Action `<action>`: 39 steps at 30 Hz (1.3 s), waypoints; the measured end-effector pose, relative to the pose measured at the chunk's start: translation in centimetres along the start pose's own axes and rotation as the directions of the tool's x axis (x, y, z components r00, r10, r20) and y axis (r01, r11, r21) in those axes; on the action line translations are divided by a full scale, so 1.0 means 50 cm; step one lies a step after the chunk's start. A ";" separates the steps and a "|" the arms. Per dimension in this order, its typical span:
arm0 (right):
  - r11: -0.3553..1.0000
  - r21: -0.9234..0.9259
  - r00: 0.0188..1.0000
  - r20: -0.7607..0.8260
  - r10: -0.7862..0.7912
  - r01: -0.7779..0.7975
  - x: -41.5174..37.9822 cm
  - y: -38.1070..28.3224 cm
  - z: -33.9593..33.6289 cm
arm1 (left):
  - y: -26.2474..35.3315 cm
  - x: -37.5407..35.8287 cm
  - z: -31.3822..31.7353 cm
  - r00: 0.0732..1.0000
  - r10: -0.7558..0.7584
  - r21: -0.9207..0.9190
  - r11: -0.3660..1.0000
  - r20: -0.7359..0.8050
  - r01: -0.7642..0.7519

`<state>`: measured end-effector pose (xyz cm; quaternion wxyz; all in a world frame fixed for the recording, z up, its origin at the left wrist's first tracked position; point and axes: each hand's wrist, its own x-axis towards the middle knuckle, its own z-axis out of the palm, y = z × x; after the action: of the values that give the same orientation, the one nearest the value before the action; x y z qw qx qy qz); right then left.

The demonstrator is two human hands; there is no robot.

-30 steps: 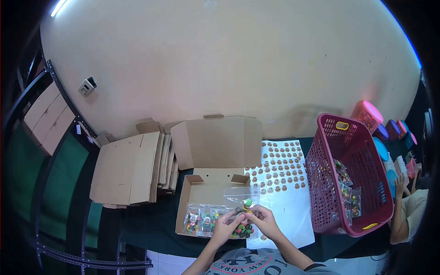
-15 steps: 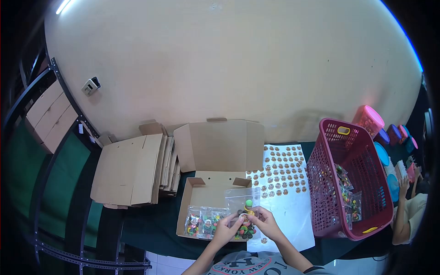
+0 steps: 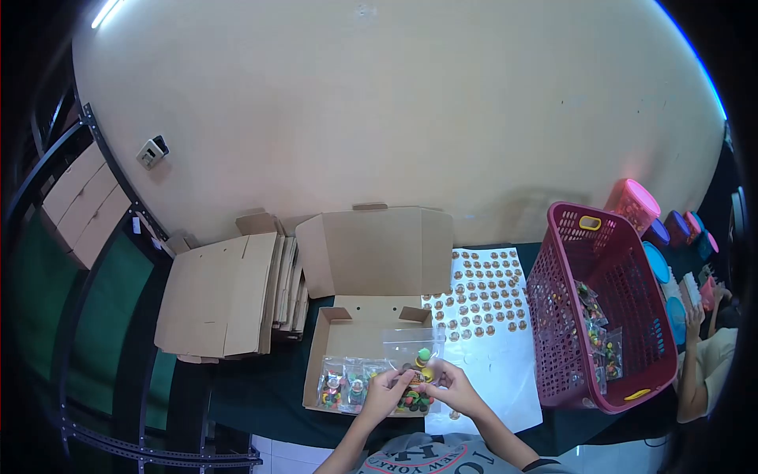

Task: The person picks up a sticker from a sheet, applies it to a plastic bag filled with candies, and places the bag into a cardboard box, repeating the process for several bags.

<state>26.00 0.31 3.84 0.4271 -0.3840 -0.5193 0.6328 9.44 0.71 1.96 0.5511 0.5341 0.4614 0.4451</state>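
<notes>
A clear zip bag (image 3: 416, 401) of small colourful pieces is between my two hands, over the front right of an open cardboard box (image 3: 347, 340). My left hand (image 3: 382, 395) is closed on the bag's left side, its thumb on the front near a small round sticker (image 3: 416, 378). On the other side, my right hand (image 3: 458, 390) grips the bag with thumb and fingers pressed together. The fingers partly cover the sticker. Similar filled bags (image 3: 332, 385) lie in the box, just left of my left hand.
A white sheet of round stickers (image 3: 497, 359) lies right of the box. Beyond it stands a maroon basket (image 3: 557, 332) with filled bags inside. Flattened cardboard boxes (image 3: 213, 296) are stacked at left. Lidded tubs (image 3: 634, 207) and another person's arm (image 3: 693, 371) are at far right.
My fingers have shifted over the bag's front, and the round sticker is more covered now. The bag stays in both hands in nearly the same place.
</notes>
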 end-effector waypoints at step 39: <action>0.999 -0.034 0.993 -0.117 -0.031 0.027 0.000 0.005 0.023 | 0.063 0.017 -0.039 0.976 0.064 -0.183 0.978 -0.210 -0.104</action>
<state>24.87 -0.09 3.79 0.4596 -0.4199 -0.5089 0.5945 7.68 1.99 5.08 0.5309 0.4491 0.4469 0.5627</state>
